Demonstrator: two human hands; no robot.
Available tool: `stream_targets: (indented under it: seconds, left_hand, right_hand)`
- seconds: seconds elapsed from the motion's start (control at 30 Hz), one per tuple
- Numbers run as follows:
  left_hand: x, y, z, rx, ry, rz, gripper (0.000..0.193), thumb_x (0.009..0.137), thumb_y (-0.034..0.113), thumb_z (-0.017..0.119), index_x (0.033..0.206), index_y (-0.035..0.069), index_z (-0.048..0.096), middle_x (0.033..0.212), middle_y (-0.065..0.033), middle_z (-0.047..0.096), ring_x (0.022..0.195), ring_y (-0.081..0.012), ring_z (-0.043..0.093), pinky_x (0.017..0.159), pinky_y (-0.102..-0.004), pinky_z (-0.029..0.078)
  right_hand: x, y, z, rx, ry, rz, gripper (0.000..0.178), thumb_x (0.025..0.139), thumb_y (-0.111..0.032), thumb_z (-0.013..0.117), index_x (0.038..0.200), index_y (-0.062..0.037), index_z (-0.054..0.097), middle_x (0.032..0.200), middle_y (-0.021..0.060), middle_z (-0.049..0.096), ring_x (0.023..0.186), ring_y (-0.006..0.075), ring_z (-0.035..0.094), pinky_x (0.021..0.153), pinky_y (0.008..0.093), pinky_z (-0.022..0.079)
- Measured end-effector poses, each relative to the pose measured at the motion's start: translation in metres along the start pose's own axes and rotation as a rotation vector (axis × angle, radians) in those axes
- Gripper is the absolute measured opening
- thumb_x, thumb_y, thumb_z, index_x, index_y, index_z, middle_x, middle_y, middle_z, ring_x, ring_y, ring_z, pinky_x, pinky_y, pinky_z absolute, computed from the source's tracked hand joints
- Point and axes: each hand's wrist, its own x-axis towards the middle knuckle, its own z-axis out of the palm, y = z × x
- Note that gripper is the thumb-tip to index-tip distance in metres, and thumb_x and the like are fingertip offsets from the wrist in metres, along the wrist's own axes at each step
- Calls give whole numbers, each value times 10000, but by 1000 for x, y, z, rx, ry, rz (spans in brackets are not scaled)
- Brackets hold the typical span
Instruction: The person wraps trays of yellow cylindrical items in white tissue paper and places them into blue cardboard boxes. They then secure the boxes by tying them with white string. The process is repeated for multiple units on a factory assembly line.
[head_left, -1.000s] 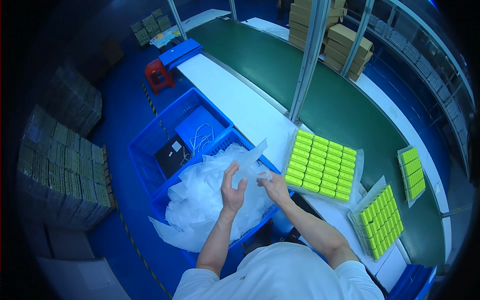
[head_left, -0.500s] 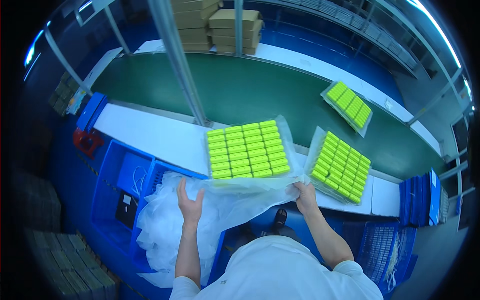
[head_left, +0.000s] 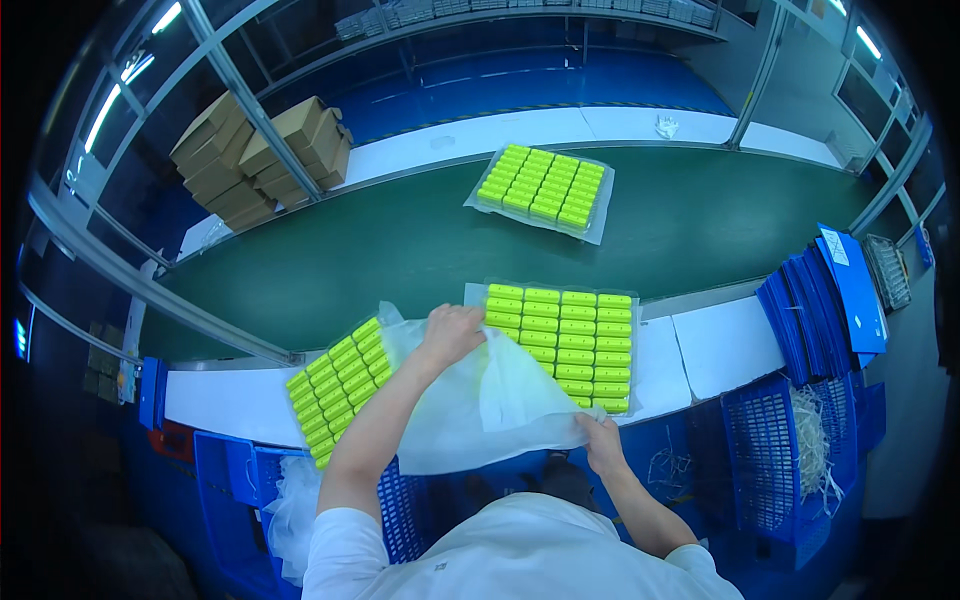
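A thin translucent white sheet (head_left: 465, 395) stretches between both my hands. My left hand (head_left: 455, 332) is closed on its upper edge, and my right hand (head_left: 600, 443) pinches its lower right corner. The sheet hangs over the lower left part of a tray of bright yellow-green blocks (head_left: 596, 345), set in rows. Left of it, partly hidden by my left forearm, lies a second tray of the same blocks (head_left: 335, 390), with a sheet edge beside it. A third tray of blocks (head_left: 545, 185) rests on the green belt (head_left: 380, 240) beyond.
A white ledge (head_left: 725, 345) runs along the belt's near side, with blue folders (head_left: 815, 310) stacked at its right end. Blue crates (head_left: 760, 440) stand below on both sides; loose white sheets (head_left: 295, 510) spill at the left. Cardboard boxes (head_left: 300, 150) lean at the far left beside metal posts.
The view has turned to the right. My left hand, open before, has taken hold of the sheet. Both hands have brought the sheet rightward, partly over the right-hand tray on the ledge.
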Motion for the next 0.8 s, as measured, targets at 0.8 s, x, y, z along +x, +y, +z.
stream_targets:
  seconds: [0.8]
  left_hand:
    - [-18,110,83,-10,-138,-197,839,893,628,565,1438,-1,455,1500,-268,392,1436,-445,296,1164,-645,152]
  right_hand:
    - [9,-84,-99,-362,158,78,250,973,-234,604,979,9,660,763,113,699,549,139,624,511,257,479]
